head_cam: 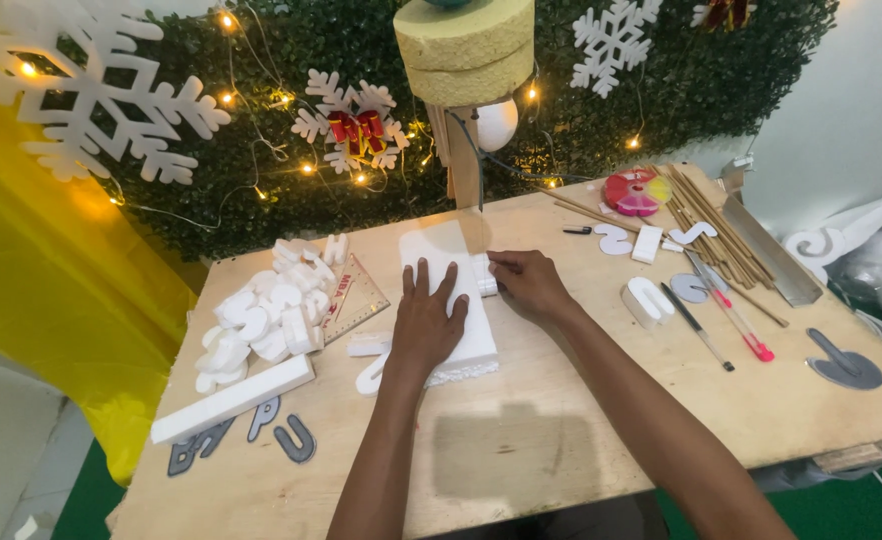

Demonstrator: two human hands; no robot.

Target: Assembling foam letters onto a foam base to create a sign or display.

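Nearest the lens, two bare forearms rising from the bottom edge over a plywood surface (pixel 521 450). Left hand (pixel 426 320) laid flat, fingers spread, pressing down on a white foam slab (pixel 448 262) near the middle of the surface. Right hand (pixel 529 283) at the slab's right edge, fingers curled and pinching a small white foam piece (pixel 485 274) that touches the slab. Thin upright wire (pixel 480 170) just beyond the slab, under a wooden post (pixel 464 165) carrying stacked yellow foam discs (pixel 466 45).

To the left — a heap of white foam letters (pixel 266 315), a clear triangular ruler (pixel 353 292) beside it, a long white foam bar (pixel 233 398) lying diagonally, and grey letter templates (pixel 251 432) close to the front edge. More loose foam cut-outs (pixel 369 360) just beside the left wrist.

To the right — a white foam letter (pixel 647 300), a black pen (pixel 698 327), a pink-tipped tool (pixel 739 322), a bundle of wooden sticks (pixel 706 222), a metal angle strip (pixel 769 252), a round pink and yellow object (pixel 636 192), and a grey flat cut-out (pixel 843 365) near the right edge.

Behind, a green hedge backdrop (pixel 361 190) hung with white snowflakes (pixel 91 95) and small warm lights; yellow cloth (pixel 51 290) at the left.
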